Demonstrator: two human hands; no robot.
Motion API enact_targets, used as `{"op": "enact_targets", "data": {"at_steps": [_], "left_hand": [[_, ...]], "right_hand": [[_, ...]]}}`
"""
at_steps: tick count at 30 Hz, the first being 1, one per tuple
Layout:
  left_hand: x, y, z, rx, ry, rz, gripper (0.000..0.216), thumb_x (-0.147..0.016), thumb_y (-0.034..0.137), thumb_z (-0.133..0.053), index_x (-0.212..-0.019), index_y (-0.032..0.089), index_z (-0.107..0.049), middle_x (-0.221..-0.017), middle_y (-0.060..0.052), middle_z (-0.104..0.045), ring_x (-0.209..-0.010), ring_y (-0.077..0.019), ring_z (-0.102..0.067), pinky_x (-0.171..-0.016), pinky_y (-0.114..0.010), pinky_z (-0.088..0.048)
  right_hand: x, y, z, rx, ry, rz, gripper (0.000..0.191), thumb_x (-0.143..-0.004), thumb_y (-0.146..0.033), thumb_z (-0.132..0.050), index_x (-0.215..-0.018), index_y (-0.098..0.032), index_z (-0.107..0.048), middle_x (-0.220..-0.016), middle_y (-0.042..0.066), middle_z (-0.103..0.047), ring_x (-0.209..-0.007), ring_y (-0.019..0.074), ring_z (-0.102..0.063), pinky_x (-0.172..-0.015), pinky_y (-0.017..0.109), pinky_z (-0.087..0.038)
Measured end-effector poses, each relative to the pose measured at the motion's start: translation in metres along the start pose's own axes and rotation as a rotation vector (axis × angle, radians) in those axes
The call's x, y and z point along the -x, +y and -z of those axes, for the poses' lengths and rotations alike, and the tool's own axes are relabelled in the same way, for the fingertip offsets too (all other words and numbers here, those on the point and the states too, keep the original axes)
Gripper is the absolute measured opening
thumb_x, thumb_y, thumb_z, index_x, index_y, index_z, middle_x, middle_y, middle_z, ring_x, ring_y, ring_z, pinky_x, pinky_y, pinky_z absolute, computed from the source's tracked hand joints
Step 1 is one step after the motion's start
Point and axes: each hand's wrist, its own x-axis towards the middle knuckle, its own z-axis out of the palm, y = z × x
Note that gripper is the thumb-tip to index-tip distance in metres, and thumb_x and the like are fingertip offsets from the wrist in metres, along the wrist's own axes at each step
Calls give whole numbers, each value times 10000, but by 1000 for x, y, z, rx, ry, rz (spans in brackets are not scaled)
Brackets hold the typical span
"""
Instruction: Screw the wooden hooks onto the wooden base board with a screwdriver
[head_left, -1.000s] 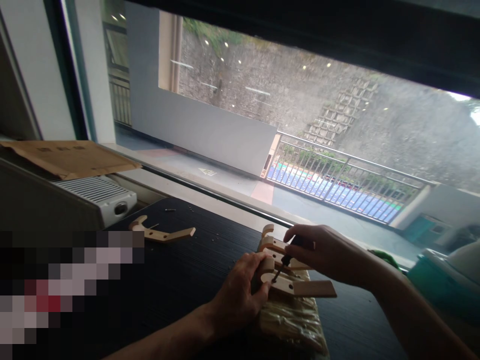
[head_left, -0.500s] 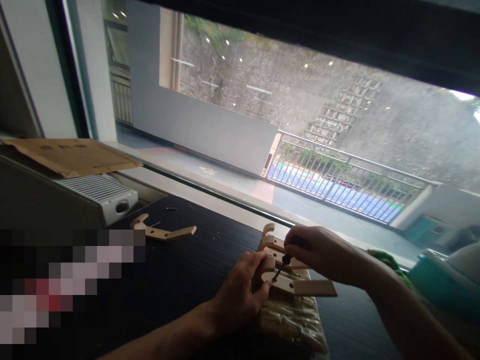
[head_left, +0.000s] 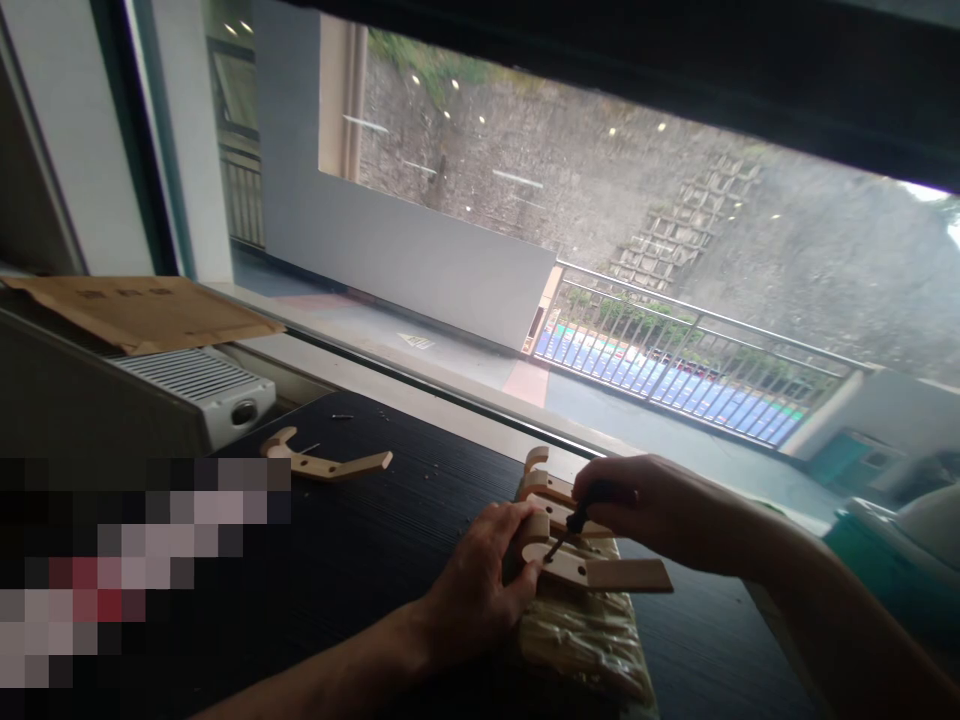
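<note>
My right hand is closed around the dark handle of a screwdriver. The screwdriver's shaft slants down to a hole near the curled end of a pale wooden hook. My left hand grips that curled end, its thumb close to the screwdriver tip. Behind it, more wooden hooks of the same shape line up, partly covered by my right hand. The hooks rest along a block wrapped in clear plastic. Any screw under the tip is too small to make out.
Another wooden hook lies apart on the dark tabletop, with a thin screw or nail near it. A brown paper envelope rests on a white slatted unit. Window glass rises behind the table; a teal container is at right.
My right hand has turned around the screwdriver and its wrist has swung over, so more of the handle shows. The left hand and the hook have stayed in place.
</note>
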Motion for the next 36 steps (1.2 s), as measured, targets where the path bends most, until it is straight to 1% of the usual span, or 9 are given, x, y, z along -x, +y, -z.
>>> {"op": "enact_targets", "data": {"at_steps": [3,11,14,17,20,23,30,33,36], "left_hand": [[1,-1,-1,-16,0,-1,440,-769,141,-551,-1201,188,-478,-1099,-87,-579,-1038,-223,-543,-964,-383,-429],[1,0,0,-26,4,-7,431,-762,128,-550,-1183,194,-483,-1084,-77,-586,-1023,-222,-546,-946,-381,-437],[0,0,1,-14,4,-7,437,-757,120,-549,-1182,198,-488,-1079,-75,-590,-1018,-221,-548,-943,-380,-439],[0,0,0,0,0,-17,455,-753,123,-555,-1195,201,-484,-1104,-78,-583,-1034,-222,-541,-959,-381,-430],[1,-1,0,-13,-15,-14,457,-765,133,-547,-1211,195,-469,-1121,-81,-573,-1042,-221,-533,-973,-385,-420],[1,0,0,-27,-28,-1,448,-773,138,-538,-1213,177,-464,-1110,-86,-570,-1033,-219,-535,-964,-380,-428],[1,-1,0,-26,-18,-2,455,-771,127,-541,-1214,186,-455,-1125,-85,-563,-1058,-218,-526,-976,-384,-416],[1,-1,-1,-31,-13,-6,451,-771,120,-536,-1211,185,-457,-1116,-84,-567,-1054,-215,-528,-970,-376,-421],[1,-1,-1,-37,-15,-9,446,-771,130,-538,-1209,172,-461,-1107,-91,-570,-1037,-220,-534,-957,-383,-430]], "right_hand": [[-3,3,-2,13,11,-4,175,-851,-298,-496,-923,-227,-639,-796,14,-652,-660,129,-551,-572,242,-392],[-5,3,-3,42,32,-33,259,-874,-403,-464,-894,-208,-633,-749,15,-648,-605,115,-511,-531,235,-375],[-3,0,0,4,19,-37,292,-866,-446,-472,-962,-219,-630,-750,14,-653,-599,118,-524,-507,227,-368],[0,-3,1,-33,-16,-15,236,-852,-370,-512,-1014,-247,-632,-751,-1,-656,-600,113,-531,-511,218,-372],[0,-5,-1,-23,-47,21,150,-828,-267,-529,-911,-247,-652,-732,-22,-648,-612,106,-523,-537,217,-372],[-2,-5,-4,-14,-48,4,134,-823,-259,-525,-893,-242,-637,-737,-25,-642,-618,109,-521,-539,222,-369],[-7,1,-8,49,7,-79,222,-860,-372,-474,-883,-205,-619,-789,26,-645,-655,136,-544,-542,248,-368],[-9,0,-10,82,41,-86,273,-867,-423,-459,-866,-203,-620,-759,24,-643,-629,132,-535,-529,249,-359],[-8,-3,-7,77,30,-67,285,-862,-453,-464,-892,-220,-626,-740,8,-644,-598,123,-526,-506,241,-347]]}}
